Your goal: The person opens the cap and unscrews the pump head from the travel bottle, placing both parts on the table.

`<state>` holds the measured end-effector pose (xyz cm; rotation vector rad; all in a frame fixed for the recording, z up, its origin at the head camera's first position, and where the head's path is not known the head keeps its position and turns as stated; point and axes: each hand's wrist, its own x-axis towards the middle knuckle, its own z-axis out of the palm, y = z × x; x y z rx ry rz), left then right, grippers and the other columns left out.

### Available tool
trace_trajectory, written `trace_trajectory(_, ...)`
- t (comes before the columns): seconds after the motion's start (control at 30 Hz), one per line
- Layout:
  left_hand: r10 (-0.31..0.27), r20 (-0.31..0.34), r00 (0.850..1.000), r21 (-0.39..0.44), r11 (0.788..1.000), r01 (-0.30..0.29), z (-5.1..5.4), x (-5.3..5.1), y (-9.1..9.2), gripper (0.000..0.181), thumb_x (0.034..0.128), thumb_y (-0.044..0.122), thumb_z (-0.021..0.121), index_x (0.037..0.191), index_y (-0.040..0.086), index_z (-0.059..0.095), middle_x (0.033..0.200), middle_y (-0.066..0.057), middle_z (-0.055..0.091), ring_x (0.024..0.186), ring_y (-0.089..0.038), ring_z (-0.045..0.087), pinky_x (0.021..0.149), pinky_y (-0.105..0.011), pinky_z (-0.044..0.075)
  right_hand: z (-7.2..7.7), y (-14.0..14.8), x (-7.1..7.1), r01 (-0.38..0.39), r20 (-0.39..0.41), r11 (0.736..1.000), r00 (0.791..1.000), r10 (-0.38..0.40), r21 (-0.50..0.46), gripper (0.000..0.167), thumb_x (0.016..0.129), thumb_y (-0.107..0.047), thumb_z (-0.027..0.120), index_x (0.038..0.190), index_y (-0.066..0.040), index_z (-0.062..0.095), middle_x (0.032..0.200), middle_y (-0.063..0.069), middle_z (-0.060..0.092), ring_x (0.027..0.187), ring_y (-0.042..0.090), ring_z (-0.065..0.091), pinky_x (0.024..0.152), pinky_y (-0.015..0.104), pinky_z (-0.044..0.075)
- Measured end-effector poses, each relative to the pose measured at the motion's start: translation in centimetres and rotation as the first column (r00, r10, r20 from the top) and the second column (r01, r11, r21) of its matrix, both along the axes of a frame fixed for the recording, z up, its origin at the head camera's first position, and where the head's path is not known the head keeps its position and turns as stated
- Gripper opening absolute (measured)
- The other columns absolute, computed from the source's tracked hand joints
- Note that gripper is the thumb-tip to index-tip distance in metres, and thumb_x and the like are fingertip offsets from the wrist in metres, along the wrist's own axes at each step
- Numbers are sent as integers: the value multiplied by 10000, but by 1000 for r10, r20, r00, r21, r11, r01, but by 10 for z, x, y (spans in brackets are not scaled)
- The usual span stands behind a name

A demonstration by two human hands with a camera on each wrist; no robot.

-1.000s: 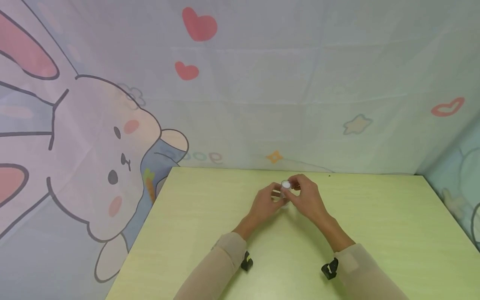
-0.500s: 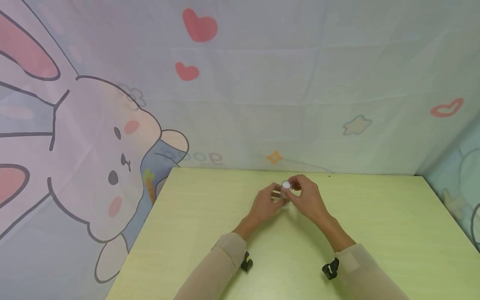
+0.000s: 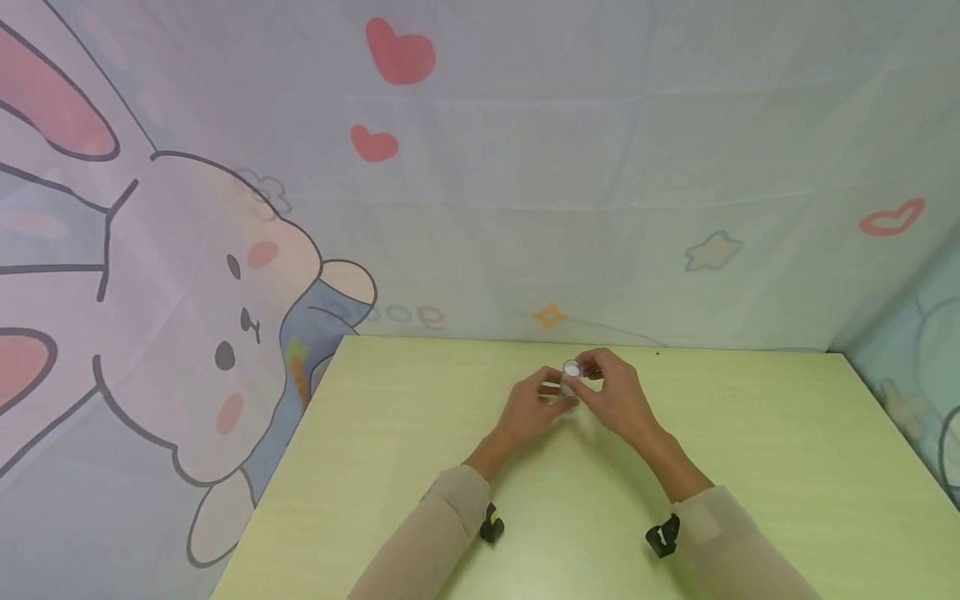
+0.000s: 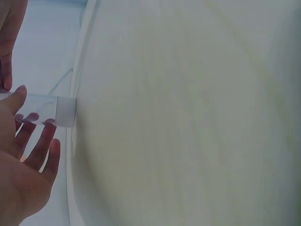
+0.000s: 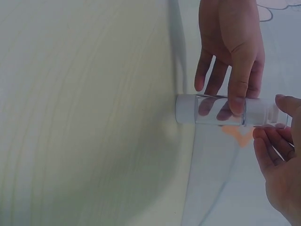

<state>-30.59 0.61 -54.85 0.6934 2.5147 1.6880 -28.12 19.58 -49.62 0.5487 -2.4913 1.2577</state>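
A clear, glossy cylindrical bottle with a matte white base (image 5: 257,112) is held upright over the faintly streaked yellow-green tabletop (image 3: 765,450). The left hand's (image 3: 531,408) fingers and thumb pinch its transparent middle; the right hand's (image 3: 617,398) pinch its see-through top.

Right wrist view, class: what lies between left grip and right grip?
The right wrist view shows a clear container with a white end, held by both the left grip and right grip.
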Motion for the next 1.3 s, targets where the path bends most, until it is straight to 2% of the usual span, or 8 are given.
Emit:
trace_trajectory(0.3, -63, 46, 997, 53, 997, 60, -3, -5, -6, 341, 1029, 295, 741, 1328, 166, 641, 1360, -38, 670, 1237, -303, 684, 978, -308, 592, 1, -1, 0, 2, -13, 1000, 1000, -2, -13, 327, 974, -170, 805, 1205, 4, 653, 1091, 122, 684, 1031, 314, 680, 935, 504, 599)
trace_trajectory(0.47, -60, 85, 995, 58, 997, 55, -4, -6, -5, 326, 1025, 282, 747, 1316, 179, 642, 1343, -21, 674, 1237, -280, 686, 974, -298, 591, 1, -1, 0, -6, -9, 1000, 1000, 6, -6, 323, 975, -175, 805, 1202, -2, 653, 1092, 115, 682, 1035, 308, 677, 941, 502, 596)
trace_trajectory(0.9, -104, 73, 992, 44, 994, 101, 0, -9, -7, 219, 1037, 251, 730, 1197, 144, 625, 1343, -53, 676, 1252, -301, 677, 988, -299, 586, 2, 1, -1, -17, -19, 1000, 1000, 17, 12, 316, 973, -185, 811, 1192, -9, 667, 1087, 105, 698, 1022, 295, 683, 922, 495, 603)
trace_trajectory(1.13, -106, 79, 991, 2, 994, 106, 3, -10, -7, 225, 1041, 294, 723, 1201, 175, 618, 1355, -11, 676, 1252, -264, 681, 999, -317, 582, 5, 1, 0, -16, -40, 1000, 999, 16, -1, 313, 967, -176, 815, 1186, -7, 669, 1080, 106, 699, 1014, 305, 686, 919, 510, 603)
trace_trajectory(1.3, -107, 79, 991, 11, 994, 107, 3, -9, -7, 226, 1045, 269, 718, 1209, 154, 613, 1349, -21, 672, 1252, -277, 678, 996, -321, 585, 6, 1, -1, -16, -53, 1000, 998, 17, 13, 315, 969, -170, 812, 1196, -5, 669, 1082, 104, 704, 1016, 298, 690, 916, 496, 603)
